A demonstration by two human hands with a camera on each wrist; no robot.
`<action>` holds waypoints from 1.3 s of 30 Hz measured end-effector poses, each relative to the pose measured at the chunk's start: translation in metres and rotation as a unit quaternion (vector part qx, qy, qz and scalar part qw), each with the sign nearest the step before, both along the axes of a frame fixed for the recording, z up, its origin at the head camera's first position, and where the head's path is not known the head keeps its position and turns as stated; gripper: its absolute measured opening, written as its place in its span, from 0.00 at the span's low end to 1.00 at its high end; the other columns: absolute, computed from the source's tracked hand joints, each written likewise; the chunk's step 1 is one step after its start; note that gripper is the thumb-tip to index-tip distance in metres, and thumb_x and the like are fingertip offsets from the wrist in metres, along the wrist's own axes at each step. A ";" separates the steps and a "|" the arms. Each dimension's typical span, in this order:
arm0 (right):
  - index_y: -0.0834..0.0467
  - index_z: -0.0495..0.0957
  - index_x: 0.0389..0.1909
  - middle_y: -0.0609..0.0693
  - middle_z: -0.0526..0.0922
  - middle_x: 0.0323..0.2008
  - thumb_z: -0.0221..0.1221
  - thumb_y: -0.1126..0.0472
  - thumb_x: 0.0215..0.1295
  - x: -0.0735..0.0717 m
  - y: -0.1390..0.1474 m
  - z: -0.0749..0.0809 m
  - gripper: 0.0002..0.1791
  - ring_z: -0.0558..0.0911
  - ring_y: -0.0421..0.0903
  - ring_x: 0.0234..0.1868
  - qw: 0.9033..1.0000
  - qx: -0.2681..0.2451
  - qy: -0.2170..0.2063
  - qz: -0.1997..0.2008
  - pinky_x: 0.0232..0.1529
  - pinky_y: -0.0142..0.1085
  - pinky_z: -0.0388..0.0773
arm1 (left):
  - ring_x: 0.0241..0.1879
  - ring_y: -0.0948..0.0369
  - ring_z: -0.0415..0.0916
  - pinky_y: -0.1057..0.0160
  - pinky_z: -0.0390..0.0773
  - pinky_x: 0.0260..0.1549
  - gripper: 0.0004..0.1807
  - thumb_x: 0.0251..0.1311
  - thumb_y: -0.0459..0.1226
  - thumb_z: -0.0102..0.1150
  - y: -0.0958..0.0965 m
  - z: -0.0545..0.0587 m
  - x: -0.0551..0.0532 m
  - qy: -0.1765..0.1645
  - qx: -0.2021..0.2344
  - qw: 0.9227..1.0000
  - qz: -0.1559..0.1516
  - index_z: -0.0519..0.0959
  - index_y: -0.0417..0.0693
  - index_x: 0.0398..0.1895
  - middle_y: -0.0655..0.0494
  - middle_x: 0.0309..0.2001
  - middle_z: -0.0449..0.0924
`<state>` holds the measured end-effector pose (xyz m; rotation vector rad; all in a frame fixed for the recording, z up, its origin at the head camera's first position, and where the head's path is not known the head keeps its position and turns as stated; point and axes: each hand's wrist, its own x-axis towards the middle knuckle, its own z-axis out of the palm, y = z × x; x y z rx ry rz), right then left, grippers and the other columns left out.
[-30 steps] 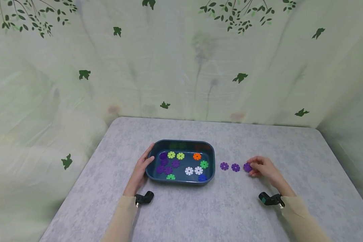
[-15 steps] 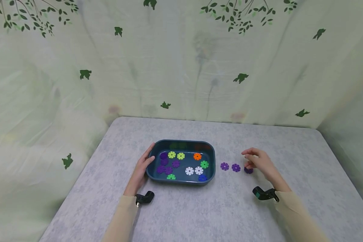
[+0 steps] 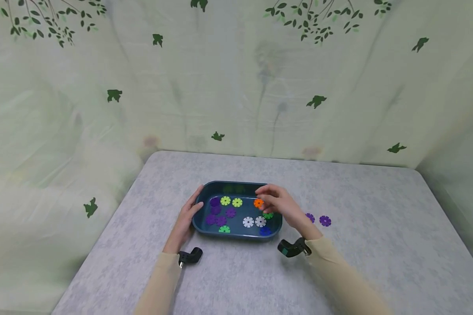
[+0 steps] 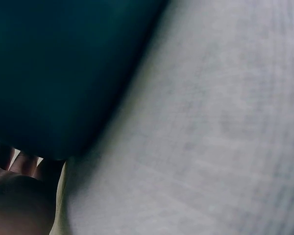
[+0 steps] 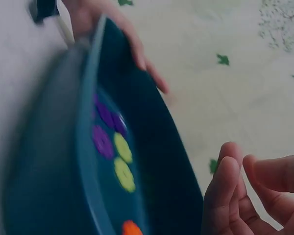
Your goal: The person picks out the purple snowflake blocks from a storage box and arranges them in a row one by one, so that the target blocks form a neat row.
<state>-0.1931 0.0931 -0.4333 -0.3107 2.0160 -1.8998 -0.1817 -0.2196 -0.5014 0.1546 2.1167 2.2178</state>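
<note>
Discs (image 3: 230,212) shaped like small flowers lie flat in the dark tray (image 3: 236,237), whose walls, we suppose, keep them together. Our left hand (image 3: 184,218) grips its left end between thumb and fingers, probably against sliding. Our right hand (image 3: 281,204) hangs above the right side, fingers loosely bent, visibly holding nothing; this shape suits thin pieces, we judge. On the table (image 3: 228,275), beyond our right wrist, purple discs (image 3: 325,221) lie, perhaps set apart deliberately.

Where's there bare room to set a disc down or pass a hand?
The table is bare in front of the tray, between the sleeves; behind the tray, toward the curtain; and right of the visible table discs. It's crowded in the tray's left part, among purple discs, and its right end, where the right hand hangs.
</note>
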 end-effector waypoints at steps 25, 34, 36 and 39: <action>0.72 0.75 0.47 0.60 0.77 0.36 0.51 0.77 0.61 0.003 -0.096 -0.036 0.14 0.80 0.45 0.27 0.993 0.110 -0.020 0.029 0.33 0.37 0.81 | 0.73 0.58 0.40 0.52 0.40 0.68 0.29 0.73 0.33 0.43 0.006 0.025 0.009 -0.016 -0.003 1.000 -0.013 0.53 0.48 0.75 0.55 0.75 0.47; 0.65 0.78 0.39 0.51 0.76 0.19 0.56 0.71 0.63 0.001 -0.086 -0.030 0.05 0.74 0.43 0.19 0.987 0.161 -0.010 0.000 0.20 0.32 0.73 | 0.72 0.63 0.42 0.52 0.40 0.68 0.29 0.72 0.37 0.46 0.003 0.006 0.003 -0.004 -0.007 1.000 -0.001 0.57 0.56 0.74 0.61 0.74 0.51; 0.66 0.78 0.40 0.53 0.78 0.20 0.56 0.71 0.63 0.000 -0.079 -0.027 0.06 0.74 0.43 0.19 0.989 0.150 -0.007 0.004 0.21 0.34 0.74 | 0.72 0.64 0.43 0.52 0.40 0.68 0.28 0.72 0.38 0.46 0.001 -0.001 0.000 0.002 -0.012 1.000 0.003 0.57 0.57 0.74 0.63 0.73 0.52; 0.68 0.78 0.40 0.57 0.80 0.24 0.55 0.71 0.63 -0.001 -0.065 -0.020 0.07 0.76 0.44 0.20 0.992 0.122 0.002 0.009 0.26 0.37 0.79 | 0.72 0.64 0.42 0.51 0.40 0.68 0.28 0.72 0.38 0.46 0.001 -0.001 0.000 0.001 -0.014 1.000 0.005 0.57 0.58 0.74 0.63 0.73 0.52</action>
